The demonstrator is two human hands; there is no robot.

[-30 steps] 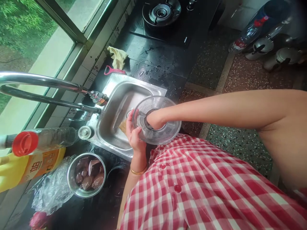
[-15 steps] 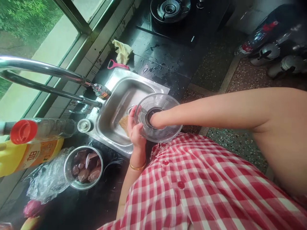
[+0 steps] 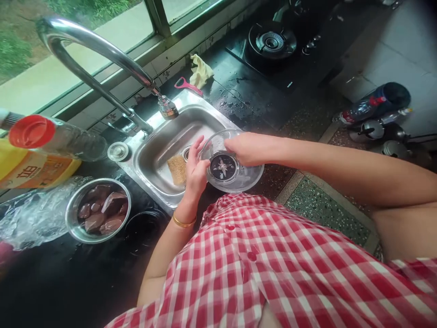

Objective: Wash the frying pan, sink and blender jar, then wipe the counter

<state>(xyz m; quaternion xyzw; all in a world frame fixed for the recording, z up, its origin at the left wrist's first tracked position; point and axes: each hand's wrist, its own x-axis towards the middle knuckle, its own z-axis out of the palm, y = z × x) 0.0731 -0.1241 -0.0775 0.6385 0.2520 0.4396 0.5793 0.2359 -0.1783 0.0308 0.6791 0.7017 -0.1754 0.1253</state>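
Observation:
A clear blender jar (image 3: 251,179) tilts over the sink's front edge, its mouth facing me. Star-shaped metal blades (image 3: 223,167) show on the dark bottom inside it. My left hand (image 3: 197,176), a gold bangle on its wrist, holds the jar's left side, thumb toward me. Fingers curled, my right hand (image 3: 244,149) grips the jar at its upper rim; its fingertips are partly hidden. Behind my left hand, a brown sponge (image 3: 176,170) lies in the steel sink (image 3: 145,180) near the drain.
A curved faucet (image 3: 102,50) arches over the sink. On the left stand a metal bowl (image 3: 70,218) of dark reddish pieces, a red-capped bottle (image 3: 78,142) and a yellow jug (image 3: 44,168). A pink peeler (image 3: 187,85), a cloth (image 3: 201,72) and a gas burner (image 3: 272,42) are beyond.
My right hand has come up out of the jar to its rim, uncovering the blades. My left hand stays on the jar's side. The view has shifted.

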